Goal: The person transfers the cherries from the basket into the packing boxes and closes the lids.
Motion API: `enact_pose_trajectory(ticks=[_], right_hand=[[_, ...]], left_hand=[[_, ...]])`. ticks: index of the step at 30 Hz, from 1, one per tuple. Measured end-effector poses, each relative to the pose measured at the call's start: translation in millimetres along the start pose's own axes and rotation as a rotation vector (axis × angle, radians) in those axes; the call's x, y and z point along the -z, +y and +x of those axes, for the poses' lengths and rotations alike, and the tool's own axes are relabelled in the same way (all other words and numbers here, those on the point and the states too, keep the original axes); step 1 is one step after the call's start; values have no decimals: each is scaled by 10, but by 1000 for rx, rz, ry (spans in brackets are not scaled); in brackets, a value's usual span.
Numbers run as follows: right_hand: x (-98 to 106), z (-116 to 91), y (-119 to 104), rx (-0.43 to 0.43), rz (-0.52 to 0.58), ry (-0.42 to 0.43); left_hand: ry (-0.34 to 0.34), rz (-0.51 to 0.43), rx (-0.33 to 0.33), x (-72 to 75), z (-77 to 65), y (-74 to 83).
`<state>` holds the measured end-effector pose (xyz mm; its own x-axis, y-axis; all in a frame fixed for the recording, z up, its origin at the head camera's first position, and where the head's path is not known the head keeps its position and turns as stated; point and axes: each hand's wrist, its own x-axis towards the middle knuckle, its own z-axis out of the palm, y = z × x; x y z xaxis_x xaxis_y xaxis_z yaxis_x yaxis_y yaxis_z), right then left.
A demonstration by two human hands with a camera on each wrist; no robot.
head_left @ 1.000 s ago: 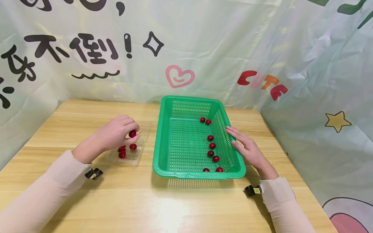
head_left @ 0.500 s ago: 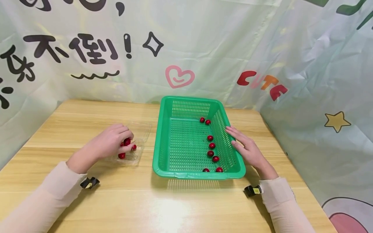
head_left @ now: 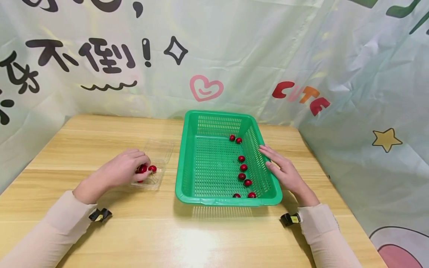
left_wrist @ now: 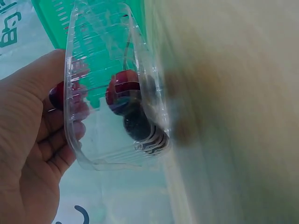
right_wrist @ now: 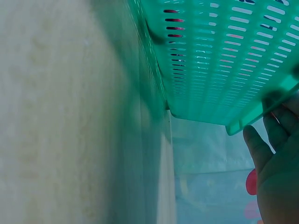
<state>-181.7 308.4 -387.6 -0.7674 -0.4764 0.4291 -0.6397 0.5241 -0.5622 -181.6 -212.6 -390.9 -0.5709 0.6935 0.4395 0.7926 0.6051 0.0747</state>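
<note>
Head view: left hand pinched a cherry at the box; right hand, straight-fingered, touched the basket, likely steadying it

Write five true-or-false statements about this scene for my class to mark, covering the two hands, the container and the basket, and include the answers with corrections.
1. The left grip pinches a cherry. True.

2. The right grip touches the green basket. True.

3. In the head view, the clear container lies to the right of the green basket. False: it lies to the left.

4. Eight cherries can be seen inside the green basket. True.

5. The green basket has solid walls without any openings. False: its walls have rows of small slots.
</note>
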Motion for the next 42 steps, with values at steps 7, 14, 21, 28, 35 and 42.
enact_pose_trajectory(ticks=[7, 14, 21, 28, 35, 42], right_hand=[[17, 12, -7, -7, -4, 1], [16, 8, -10, -10, 2, -7], [9, -4, 0, -25, -9, -11], [8, 0, -4, -33, -8, -10], [-1, -4, 11, -27, 5, -11], [3, -2, -4, -22, 2, -4]], left_hand=[[-102, -30, 89, 12, -23, 15], [-137, -77, 99, 5, -45, 36], [-222, -98, 151, 32, -52, 63], [-257, -95, 154, 35, -67, 54], [-275, -90, 156, 30, -80, 41], [-273, -100, 168, 45, -71, 43]])
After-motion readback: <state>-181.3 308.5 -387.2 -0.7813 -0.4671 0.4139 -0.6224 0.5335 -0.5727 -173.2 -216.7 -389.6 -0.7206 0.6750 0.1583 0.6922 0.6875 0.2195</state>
